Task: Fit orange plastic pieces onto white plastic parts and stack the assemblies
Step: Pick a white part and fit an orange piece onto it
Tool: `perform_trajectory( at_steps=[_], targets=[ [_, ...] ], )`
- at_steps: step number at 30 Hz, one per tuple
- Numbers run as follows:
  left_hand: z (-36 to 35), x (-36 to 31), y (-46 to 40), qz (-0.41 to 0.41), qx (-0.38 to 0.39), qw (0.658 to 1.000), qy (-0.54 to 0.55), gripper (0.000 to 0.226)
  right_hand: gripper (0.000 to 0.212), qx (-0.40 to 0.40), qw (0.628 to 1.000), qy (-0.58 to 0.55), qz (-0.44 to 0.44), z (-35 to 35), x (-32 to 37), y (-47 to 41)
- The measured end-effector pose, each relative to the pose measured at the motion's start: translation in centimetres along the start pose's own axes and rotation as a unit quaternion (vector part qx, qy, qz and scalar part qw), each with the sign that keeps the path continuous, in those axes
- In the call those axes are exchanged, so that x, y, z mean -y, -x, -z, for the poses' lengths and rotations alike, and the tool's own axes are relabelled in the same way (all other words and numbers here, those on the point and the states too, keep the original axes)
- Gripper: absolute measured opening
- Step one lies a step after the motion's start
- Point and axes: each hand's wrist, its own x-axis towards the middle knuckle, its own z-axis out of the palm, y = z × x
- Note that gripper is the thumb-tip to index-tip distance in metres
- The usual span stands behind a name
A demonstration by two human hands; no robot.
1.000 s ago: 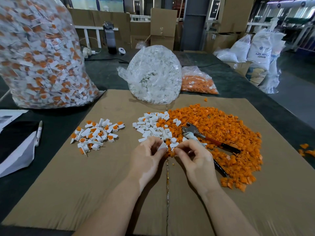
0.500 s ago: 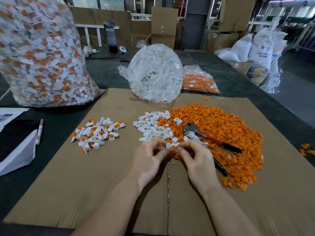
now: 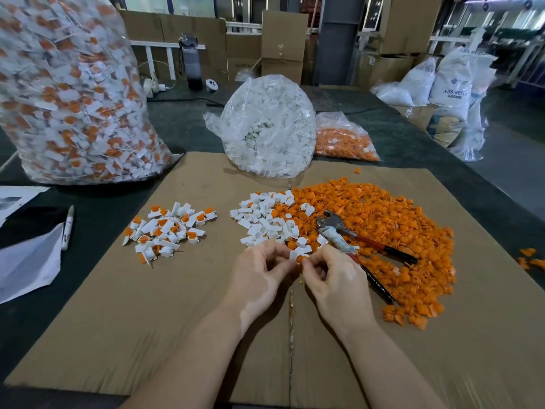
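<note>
My left hand [image 3: 259, 276] pinches a white plastic part [image 3: 295, 254] over the middle of the cardboard sheet [image 3: 177, 320]. My right hand [image 3: 333, 278] pinches a small orange piece [image 3: 301, 259] against that white part, fingertips of both hands meeting. Just beyond my hands lies a heap of loose white parts [image 3: 262, 219], and a wide heap of orange pieces [image 3: 383, 231] spreads to the right. A pile of finished white-and-orange assemblies [image 3: 168, 228] sits to the left.
Pliers with red-black handles [image 3: 354, 240] lie on the orange heap. A clear bag of white parts [image 3: 271, 125], a bag of orange pieces [image 3: 345, 140] and a big bag of assemblies [image 3: 67, 93] stand behind. A marker [image 3: 67, 227] and papers lie left.
My two hands have stayed together at the same spot, working the white part and the orange piece between the fingertips. The piles have not moved.
</note>
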Motion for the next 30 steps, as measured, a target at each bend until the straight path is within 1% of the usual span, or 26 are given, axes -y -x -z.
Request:
perform_trajectory(
  at_steps=[2,5,7,10,13,16,21,30],
  targets=[
    [-0.09,0.07,0.01,-0.004,0.008,1.0,-0.013,0.008,0.019,-0.002,1.0,0.01,0.004,-0.06,-0.03,0.09],
    [-0.16,0.22,-0.03,-0.004,0.01,1.0,-0.021,0.01,0.02,-0.003,1.0,0.021,0.018,-0.13,-0.02,0.11],
    [-0.1,0.26,-0.19,0.005,0.009,1.0,-0.017,0.009,0.016,0.004,1.0,0.004,0.022,-0.07,-0.14,0.05],
    [0.04,0.37,-0.38,0.035,-0.001,0.999,0.035,0.01,0.005,0.012,0.998,-0.057,0.003,0.03,-0.33,0.0],
    [0.12,0.42,-0.39,0.049,-0.006,0.997,0.067,0.009,0.02,-0.011,0.997,-0.079,0.012,0.05,-0.35,-0.06],
    [0.26,0.38,-0.34,0.035,0.005,0.997,0.063,0.011,0.029,-0.005,0.996,-0.078,0.046,0.13,-0.27,-0.15],
    [0.38,0.33,-0.34,0.014,0.011,0.998,0.054,0.018,0.027,0.002,0.995,-0.076,0.063,0.2,-0.2,-0.27],
    [0.13,0.52,-0.49,0.03,0.006,0.998,0.048,0.012,0.024,0.008,0.995,-0.066,0.072,0.25,-0.12,-0.36]
  ],
)
